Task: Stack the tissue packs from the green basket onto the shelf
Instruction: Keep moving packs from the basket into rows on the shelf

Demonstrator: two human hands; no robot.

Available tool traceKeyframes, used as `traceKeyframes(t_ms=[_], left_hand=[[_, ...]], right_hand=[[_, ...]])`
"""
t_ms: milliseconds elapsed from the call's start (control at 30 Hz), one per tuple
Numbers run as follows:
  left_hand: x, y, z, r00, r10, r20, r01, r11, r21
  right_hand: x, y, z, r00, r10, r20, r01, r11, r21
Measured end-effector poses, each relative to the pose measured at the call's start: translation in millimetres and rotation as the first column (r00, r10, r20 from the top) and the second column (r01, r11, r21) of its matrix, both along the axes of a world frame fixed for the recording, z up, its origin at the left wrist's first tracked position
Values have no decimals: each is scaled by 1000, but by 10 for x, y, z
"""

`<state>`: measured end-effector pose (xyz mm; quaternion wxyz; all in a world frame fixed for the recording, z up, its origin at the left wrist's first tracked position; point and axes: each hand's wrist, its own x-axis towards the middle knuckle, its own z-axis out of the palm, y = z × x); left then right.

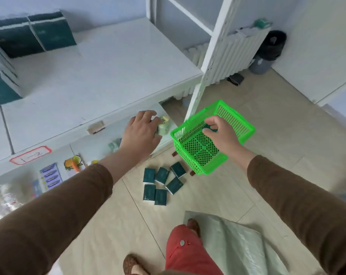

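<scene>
At centre right, the right hand (221, 133) pinches a dark tissue pack (210, 128) inside the green basket (199, 153), while the left hand (141, 130), fingers curled, touches a pale object (163, 125).

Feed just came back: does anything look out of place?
Yes. Six tissue packs lie scattered on the floor below the green basket, which the right hand grips, instead of inside it. The left hand reaches toward the lower shelf.
</scene>
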<state>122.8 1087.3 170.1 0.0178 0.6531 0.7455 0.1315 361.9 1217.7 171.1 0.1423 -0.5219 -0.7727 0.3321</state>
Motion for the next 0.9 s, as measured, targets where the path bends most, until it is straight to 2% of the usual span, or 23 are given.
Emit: traceKeyframes(t_ms=[267, 467, 633, 767, 900], left_hand=[[1106, 1569, -838, 981, -183, 64, 193, 950, -244], [1681, 3004, -2083, 979, -87, 184, 167, 857, -487], [1849, 3882, -3115, 990, -75, 120, 133, 782, -609], [1953, 4532, -3781, 987, -150, 56, 151, 763, -628], [2074, 5029, -4292, 954, -301, -21, 224, 754, -618]], right_hand=[[989, 1317, -888, 980, -170, 100, 188, 959, -213], [1346, 2717, -2068, 957, -61, 284, 162, 923, -349], [1415, 3394, -2998, 904, 19, 428, 167, 904, -392], [1373, 3643, -3694, 823, 56, 565, 196, 906, -376], [1307, 3707, -4247, 752, 75, 655, 172, 936, -306]])
